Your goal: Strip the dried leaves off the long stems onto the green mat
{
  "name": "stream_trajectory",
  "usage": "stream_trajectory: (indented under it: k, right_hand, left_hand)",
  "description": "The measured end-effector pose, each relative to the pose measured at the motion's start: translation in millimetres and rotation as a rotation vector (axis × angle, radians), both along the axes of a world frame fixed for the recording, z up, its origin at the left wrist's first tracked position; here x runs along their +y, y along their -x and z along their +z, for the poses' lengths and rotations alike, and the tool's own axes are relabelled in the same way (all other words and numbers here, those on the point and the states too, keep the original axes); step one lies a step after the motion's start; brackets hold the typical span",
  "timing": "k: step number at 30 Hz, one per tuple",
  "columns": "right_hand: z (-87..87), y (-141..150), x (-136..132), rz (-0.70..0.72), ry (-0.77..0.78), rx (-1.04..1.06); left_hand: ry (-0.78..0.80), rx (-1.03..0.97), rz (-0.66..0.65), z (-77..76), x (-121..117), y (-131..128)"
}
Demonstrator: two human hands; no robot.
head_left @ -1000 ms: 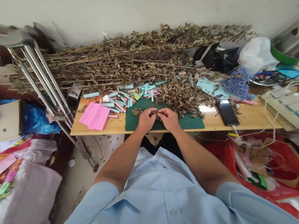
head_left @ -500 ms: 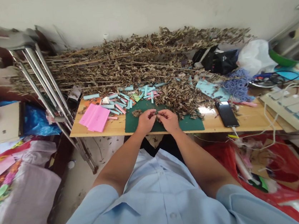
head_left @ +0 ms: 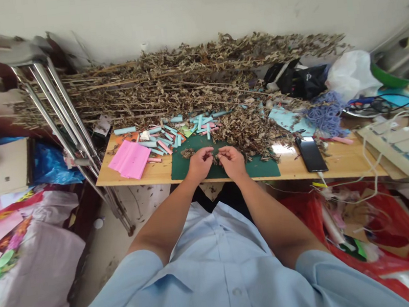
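My left hand (head_left: pixel 199 164) and my right hand (head_left: pixel 232 161) meet over a dark green cutting mat (head_left: pixel 265 168) at the front of a wooden table (head_left: pixel 342 161). Both hands are closed, pinching a small clump of dried leaves (head_left: pixel 214 158) between their fingertips. A small heap of crumbled dried leaf (head_left: pixel 188 153) lies on the mat just left of my left hand. A larger pile of loose dried leaves (head_left: pixel 248 131) sits right behind my right hand.
Long dried leafy stalks (head_left: pixel 181 79) cover the table's back. Blue and pink paper rolls (head_left: pixel 172 132) and pink sheets (head_left: pixel 130 158) lie left; a phone (head_left: pixel 310 153), power strip (head_left: pixel 396 147) and cables right. Metal crutches (head_left: pixel 64 120) lean at the left; a red bag (head_left: pixel 367 223) sits below.
Both hands stay together over the mat, fingers shifting slightly on the dried leaves. The view has tilted a little.
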State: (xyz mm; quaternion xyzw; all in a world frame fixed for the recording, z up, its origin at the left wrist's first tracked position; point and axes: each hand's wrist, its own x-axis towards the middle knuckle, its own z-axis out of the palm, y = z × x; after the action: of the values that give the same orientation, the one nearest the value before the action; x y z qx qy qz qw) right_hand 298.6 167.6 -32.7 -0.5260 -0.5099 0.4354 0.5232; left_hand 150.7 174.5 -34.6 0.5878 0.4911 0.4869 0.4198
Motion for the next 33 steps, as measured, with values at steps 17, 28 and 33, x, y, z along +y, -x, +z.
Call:
stream_trajectory:
  k: [17, 28, 33]
  right_hand:
    - [-0.9, 4.4, -3.6, 0.005, -0.024, -0.021]
    - [0.2, 3.2, -1.1, -0.048, -0.005, -0.003]
    - [-4.4, 3.5, -2.3, 0.021, -0.036, -0.031]
  left_hand:
    - [-0.023, 0.075, 0.005, 1.2, -0.9, 0.5]
    - [0.020, 0.009, 0.020, -0.4, 0.1, -0.8]
    - [0.023, 0.014, 0.025, -3.0, 0.6, -0.4]
